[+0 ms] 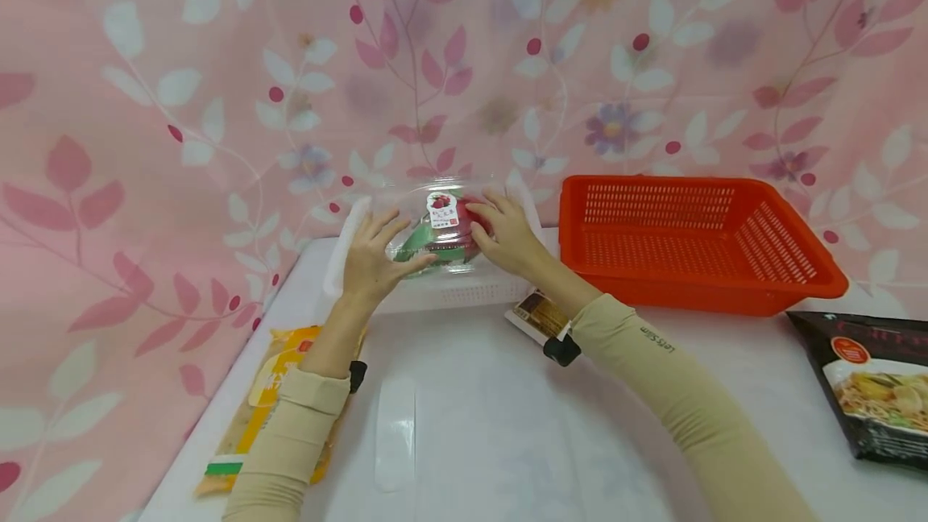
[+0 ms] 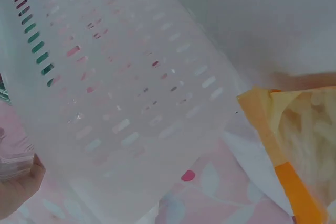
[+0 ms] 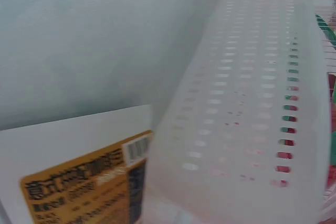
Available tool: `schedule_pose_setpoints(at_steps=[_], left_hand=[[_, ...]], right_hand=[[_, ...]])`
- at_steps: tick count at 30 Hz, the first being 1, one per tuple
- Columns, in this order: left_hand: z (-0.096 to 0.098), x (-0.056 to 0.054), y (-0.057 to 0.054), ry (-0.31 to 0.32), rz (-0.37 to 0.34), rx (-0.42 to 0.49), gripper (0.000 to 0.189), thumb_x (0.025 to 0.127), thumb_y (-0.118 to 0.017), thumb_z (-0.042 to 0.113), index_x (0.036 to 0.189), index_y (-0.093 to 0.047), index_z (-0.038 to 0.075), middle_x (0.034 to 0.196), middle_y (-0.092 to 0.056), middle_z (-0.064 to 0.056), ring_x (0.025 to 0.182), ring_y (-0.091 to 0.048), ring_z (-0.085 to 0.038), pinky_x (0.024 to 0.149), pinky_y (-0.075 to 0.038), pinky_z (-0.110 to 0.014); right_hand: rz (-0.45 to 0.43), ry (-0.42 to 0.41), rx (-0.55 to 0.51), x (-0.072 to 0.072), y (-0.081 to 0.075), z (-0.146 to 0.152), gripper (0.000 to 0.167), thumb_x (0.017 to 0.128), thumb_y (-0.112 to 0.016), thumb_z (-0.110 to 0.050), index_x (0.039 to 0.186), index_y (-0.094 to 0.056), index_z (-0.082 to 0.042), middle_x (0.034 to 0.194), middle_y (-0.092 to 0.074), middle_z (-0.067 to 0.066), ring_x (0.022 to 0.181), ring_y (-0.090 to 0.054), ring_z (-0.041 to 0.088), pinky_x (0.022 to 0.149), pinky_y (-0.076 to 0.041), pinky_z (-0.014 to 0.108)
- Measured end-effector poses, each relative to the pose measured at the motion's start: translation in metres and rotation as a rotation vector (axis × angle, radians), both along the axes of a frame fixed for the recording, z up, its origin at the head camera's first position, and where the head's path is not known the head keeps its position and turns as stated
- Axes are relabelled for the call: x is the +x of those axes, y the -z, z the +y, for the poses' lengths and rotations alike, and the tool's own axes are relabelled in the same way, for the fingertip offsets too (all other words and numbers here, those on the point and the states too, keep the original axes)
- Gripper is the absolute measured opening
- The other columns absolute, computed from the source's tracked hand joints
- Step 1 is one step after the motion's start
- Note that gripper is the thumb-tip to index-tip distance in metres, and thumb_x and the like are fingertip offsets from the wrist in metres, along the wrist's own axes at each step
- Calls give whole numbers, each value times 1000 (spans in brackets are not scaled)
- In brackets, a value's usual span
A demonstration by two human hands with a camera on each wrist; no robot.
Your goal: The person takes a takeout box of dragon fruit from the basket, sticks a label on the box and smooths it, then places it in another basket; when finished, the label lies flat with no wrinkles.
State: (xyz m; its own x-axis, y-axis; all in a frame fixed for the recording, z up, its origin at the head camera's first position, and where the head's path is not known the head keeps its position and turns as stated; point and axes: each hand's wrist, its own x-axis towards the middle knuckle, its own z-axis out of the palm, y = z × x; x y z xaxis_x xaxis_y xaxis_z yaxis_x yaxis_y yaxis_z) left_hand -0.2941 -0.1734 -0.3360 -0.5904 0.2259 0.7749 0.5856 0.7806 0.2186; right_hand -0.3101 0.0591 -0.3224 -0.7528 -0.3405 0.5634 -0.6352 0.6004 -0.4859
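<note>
A clear plastic clamshell box (image 1: pixel 457 260) with a pink and green fruit inside and a white label on its lid sits over the white perforated basket (image 1: pixel 478 292). My left hand (image 1: pixel 373 264) holds the box's left side, thumb reaching across its front edge. On the other side my right hand (image 1: pixel 507 236) grips the box with fingers bent over the lid. Both wrist views mostly show the basket's slotted wall, with pink and green showing through the slots. In the left wrist view, part of a hand (image 2: pixel 21 190) appears beside clear plastic.
Right of the white basket stands a red basket (image 1: pixel 674 292). A small brown-labelled box (image 1: pixel 540 316) lies under my right forearm. A yellow food packet (image 1: pixel 264 393) is by my left forearm, near a white glossy strip (image 1: pixel 395 433). A black noodle packet (image 1: pixel 870 385) lies far right.
</note>
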Motion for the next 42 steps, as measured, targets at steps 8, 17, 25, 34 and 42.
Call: schedule_pose_setpoints(at_steps=[8,17,25,34,42], left_hand=[[-1,-8,17,1,-284,-4,64,66,-78,45,117,-63,9,135,-46,-15,127,-28,-47,99,-25,-60],[-4,-14,24,9,-478,-29,66,73,-70,52,126,-57,15,142,-38,-11,129,-27,-43,98,-28,-60],[-6,-16,23,18,-540,-91,67,74,-69,52,127,-56,12,140,-41,-10,128,-30,-36,97,-32,-56],[-7,-19,25,26,-631,-137,68,77,-66,52,129,-53,11,140,-38,-14,128,-31,-34,97,-33,-55],[-5,-21,21,-11,-718,-221,65,82,-57,55,132,-48,15,143,-33,-12,129,-29,-34,99,-30,-56]], right_hand=[[-46,-27,-21,-15,26,3,36,87,-52,-15,119,-59,-1,133,-43,24,124,-37,38,103,-25,51],[-246,-60,86,-28,33,8,40,92,-49,-21,128,-53,-5,138,-38,23,126,-34,38,103,-25,53],[-337,-100,217,-32,35,8,43,92,-51,-26,131,-49,-7,137,-41,18,124,-37,33,102,-29,50],[-378,-119,273,-36,37,8,47,92,-51,-28,134,-46,-8,140,-38,18,128,-33,32,104,-26,49],[-417,-100,300,-34,34,6,49,91,-52,-29,137,-43,-12,145,-29,17,131,-28,33,103,-24,53]])
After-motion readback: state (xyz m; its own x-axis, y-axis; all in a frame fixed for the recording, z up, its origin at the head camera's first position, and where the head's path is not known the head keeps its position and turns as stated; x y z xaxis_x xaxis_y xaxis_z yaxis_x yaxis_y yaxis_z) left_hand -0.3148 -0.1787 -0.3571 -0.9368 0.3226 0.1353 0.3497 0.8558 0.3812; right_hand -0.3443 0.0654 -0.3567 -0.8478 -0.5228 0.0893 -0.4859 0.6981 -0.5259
